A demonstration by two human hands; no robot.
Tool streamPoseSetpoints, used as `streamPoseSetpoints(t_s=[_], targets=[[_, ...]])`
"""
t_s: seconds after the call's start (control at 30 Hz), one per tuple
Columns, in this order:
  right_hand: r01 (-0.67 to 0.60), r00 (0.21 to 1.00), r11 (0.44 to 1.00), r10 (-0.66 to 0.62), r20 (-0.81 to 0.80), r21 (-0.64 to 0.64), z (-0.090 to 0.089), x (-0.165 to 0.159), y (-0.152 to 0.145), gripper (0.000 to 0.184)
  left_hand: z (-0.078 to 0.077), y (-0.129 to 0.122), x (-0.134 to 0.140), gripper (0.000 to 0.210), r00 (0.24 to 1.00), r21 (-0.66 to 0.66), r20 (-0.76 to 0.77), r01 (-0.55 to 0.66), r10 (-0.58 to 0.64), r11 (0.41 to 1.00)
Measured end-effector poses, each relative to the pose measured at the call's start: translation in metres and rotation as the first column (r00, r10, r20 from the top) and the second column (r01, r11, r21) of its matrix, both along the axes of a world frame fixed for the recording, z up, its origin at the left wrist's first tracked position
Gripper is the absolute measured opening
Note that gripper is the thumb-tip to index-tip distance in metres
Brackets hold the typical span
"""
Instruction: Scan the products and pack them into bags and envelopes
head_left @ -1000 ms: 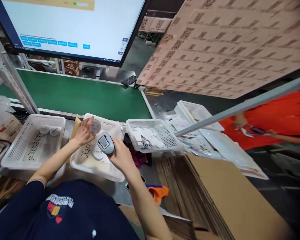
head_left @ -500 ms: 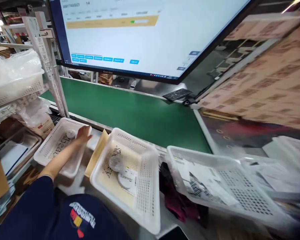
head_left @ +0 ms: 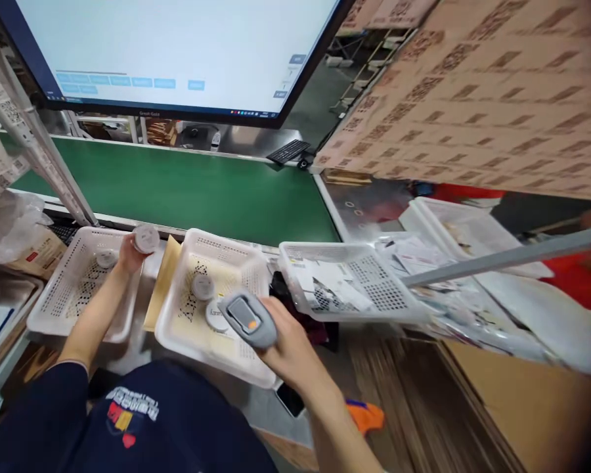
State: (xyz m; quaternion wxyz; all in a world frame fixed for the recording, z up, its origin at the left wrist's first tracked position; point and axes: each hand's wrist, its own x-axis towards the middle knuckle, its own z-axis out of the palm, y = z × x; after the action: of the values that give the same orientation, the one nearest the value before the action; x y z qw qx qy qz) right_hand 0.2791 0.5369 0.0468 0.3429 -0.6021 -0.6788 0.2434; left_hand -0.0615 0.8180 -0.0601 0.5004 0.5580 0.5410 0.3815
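Observation:
My left hand (head_left: 129, 256) is closed round a small round jar (head_left: 146, 238), raised over the right rim of the left white basket (head_left: 46, 307). Inside that basket lies another round jar (head_left: 106, 259). Closed on a grey handheld barcode scanner (head_left: 249, 320), my right hand (head_left: 289, 341) hovers above the right side of the middle white basket (head_left: 261, 266). Two round containers sit in the middle basket: a clear-topped jar (head_left: 203, 287) and a white lettered one (head_left: 217, 316), partly covered by the scanner.
A brown envelope (head_left: 161, 282) leans between the two baskets. To the right, another white basket (head_left: 391, 295) holds flat packets. Behind runs a green conveyor belt (head_left: 192, 190) beneath a large monitor (head_left: 177, 52). A phone-like black object (head_left: 290, 399) lies near my right forearm.
My left hand has lifted a jar up from the left basket. My right hand has come into view with the barcode scanner. The camera view has swung to the right.

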Motion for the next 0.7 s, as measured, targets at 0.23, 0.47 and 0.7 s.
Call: streamPoseSetpoints(t_s=[0.23,0.47,0.7], targets=[[-0.025,0.993,0.999,0.03,0.118,-0.041,-0.006,-0.033,0.036,0.054,0.019,-0.078,0.074,0.076,0.848,-0.259,0.507,0.323,-0.157,0.91],[-0.066,0.996,0.995,0.07,0.05,-0.068,-0.017,-0.017,-0.01,0.052,0.0,-0.116,0.079,0.057,0.855,-0.252,0.24,0.513,-0.46,0.821],[0.144,0.983,0.99,-0.143,-0.114,-0.006,-0.033,0.025,-0.068,0.007,-0.01,-0.023,-0.013,0.044,0.783,0.219,-0.597,-0.05,0.174,0.975]])
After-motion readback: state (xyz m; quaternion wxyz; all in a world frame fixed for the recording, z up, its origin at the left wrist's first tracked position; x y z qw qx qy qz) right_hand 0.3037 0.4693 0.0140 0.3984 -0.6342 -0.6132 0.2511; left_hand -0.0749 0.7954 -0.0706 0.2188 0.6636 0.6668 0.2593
